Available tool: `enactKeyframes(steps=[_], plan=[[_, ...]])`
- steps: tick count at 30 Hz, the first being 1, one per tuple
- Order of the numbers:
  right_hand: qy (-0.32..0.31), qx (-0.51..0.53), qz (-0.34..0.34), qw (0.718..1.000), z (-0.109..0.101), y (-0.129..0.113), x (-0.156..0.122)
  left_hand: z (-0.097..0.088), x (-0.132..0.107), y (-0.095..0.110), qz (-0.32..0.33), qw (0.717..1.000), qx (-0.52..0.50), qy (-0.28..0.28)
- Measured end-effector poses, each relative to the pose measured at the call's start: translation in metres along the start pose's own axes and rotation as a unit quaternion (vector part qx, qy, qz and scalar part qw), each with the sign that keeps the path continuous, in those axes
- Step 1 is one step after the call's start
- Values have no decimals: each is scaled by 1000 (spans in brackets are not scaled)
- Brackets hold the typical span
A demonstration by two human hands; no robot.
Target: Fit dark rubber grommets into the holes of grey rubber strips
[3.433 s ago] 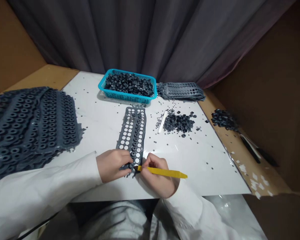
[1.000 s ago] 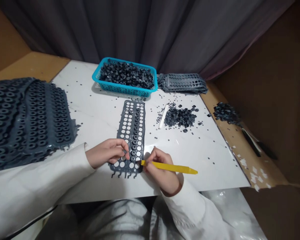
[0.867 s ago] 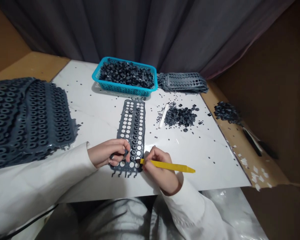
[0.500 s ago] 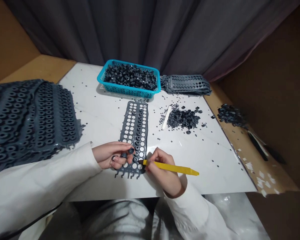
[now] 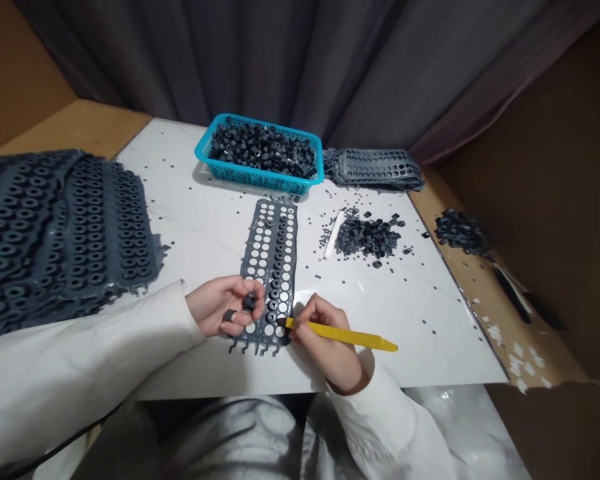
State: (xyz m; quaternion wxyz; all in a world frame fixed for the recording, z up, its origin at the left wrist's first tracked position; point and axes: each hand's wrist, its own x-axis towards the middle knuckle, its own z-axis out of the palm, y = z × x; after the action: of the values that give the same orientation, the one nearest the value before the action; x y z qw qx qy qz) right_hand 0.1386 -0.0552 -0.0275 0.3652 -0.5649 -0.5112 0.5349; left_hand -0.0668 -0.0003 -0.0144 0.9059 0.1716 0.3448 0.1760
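Note:
A dark grey rubber strip [image 5: 273, 260] full of round holes lies on the white table [image 5: 200, 220] in front of me, with a column of rings still seated in it. My left hand [image 5: 223, 305] rests on the strip's near left corner, fingers curled around small grey rubber rings [image 5: 250, 301]. My right hand [image 5: 325, 337] grips a yellow stick tool [image 5: 345, 335] like a pen. Its dark tip touches the strip's near right edge.
A turquoise basket [image 5: 260, 179] of loose rings stands at the back. Punched strips [image 5: 375, 167] are stacked right of it. A ring pile [image 5: 367, 237] and a white stick [image 5: 333, 235] lie centre right. Sheets of unpunched rings [image 5: 55, 227] cover the left. Another ring heap [image 5: 457, 230] sits on the brown ledge.
My left hand has picked rings off the strip and curled them into its fingers. The right hand and yellow tool stay at the strip's near right edge.

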Motion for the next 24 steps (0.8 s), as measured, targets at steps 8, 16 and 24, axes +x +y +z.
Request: enactKeyframes(steps=[8,16,24], plan=[[-2,-33,-17,999,0,-3,0,8,0,1,33,981,177,78],[-10,-90,-33,995,4,-21,1,10,7,-8,287,602,744,36],[3,-85,-42,996,5,-18,4,1,13,-8,259,465,846,-2]])
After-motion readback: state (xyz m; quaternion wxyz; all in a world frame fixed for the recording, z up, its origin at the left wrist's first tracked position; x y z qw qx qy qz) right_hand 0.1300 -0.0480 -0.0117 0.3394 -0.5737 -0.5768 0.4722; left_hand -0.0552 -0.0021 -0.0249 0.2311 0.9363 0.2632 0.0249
